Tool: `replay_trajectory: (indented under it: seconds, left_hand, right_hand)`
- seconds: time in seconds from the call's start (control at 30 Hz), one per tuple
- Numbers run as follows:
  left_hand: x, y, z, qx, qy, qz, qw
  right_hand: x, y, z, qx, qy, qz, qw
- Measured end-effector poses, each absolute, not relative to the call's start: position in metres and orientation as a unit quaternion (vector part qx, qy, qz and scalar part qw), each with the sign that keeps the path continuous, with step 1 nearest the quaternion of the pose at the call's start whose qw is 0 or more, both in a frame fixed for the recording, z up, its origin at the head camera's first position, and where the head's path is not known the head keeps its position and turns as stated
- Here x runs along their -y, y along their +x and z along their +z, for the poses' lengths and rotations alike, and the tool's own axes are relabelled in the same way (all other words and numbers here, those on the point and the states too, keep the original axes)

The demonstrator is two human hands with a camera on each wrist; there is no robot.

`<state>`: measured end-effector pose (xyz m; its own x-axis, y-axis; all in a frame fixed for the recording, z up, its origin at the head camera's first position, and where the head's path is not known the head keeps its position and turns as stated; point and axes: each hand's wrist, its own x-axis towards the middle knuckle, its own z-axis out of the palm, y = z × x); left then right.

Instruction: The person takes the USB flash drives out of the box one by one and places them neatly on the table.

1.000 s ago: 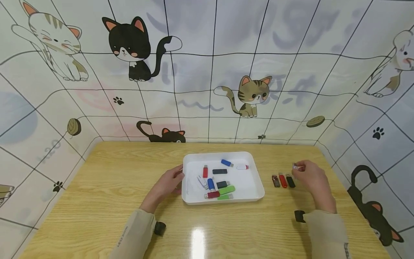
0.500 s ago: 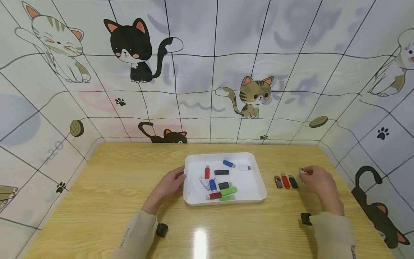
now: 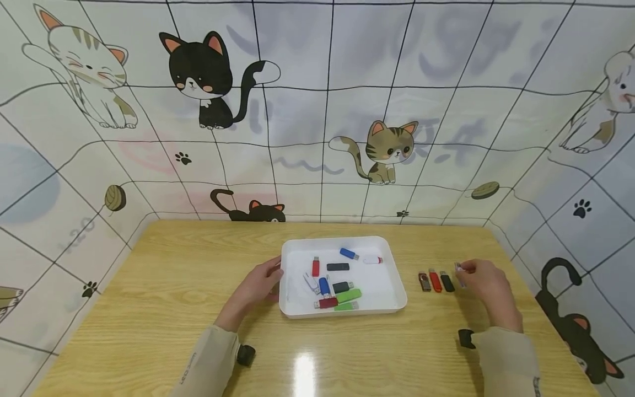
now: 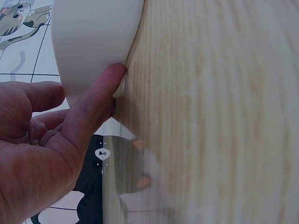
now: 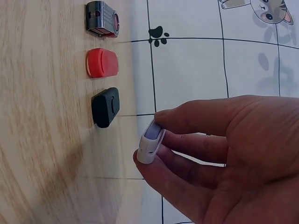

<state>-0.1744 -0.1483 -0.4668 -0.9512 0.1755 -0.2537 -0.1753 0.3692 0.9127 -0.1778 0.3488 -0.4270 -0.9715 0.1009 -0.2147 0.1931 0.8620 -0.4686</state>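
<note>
At the left end of the white tray (image 3: 397,298) my left hand (image 3: 258,282) holds its side, thumb at the rim and fingers against the outer wall. In the left wrist view, the thumb and a finger touch the tray wall (image 4: 93,42). My right hand (image 3: 486,281) pinches a white USB stick (image 5: 150,142) between thumb and fingers, over the table's right side. Beside it lie a black USB stick (image 3: 447,282), a red USB stick (image 3: 435,280) and a brown-and-metal USB stick (image 3: 424,282), lined up in a row.
Inside the tray lie several USB sticks, among them a blue one (image 3: 349,253), a red one (image 3: 315,267), a dark one (image 3: 338,267) and a green one (image 3: 349,295). The wooden table (image 3: 198,253) meets a cat-patterned wall covering (image 3: 297,121) at the back and sides.
My right hand has shifted a little right and nearer with the white USB stick, coming level with the row. My left hand stays at the tray.
</note>
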Motion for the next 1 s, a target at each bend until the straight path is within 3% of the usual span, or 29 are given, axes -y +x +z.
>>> replay_trajectory:
  seconds: [0.5, 1.0]
  left_hand:
    - [0.148, -0.176, -0.468, -0.816, -0.002, 0.556, 0.158]
    - [0.149, -0.176, -0.467, -0.813, -0.002, 0.558, 0.163]
  right_hand:
    - [-0.348, -0.179, -0.434, -0.96, 0.102, -0.245, 0.085]
    - [-0.352, -0.181, -0.441, -0.959, 0.092, -0.243, 0.116]
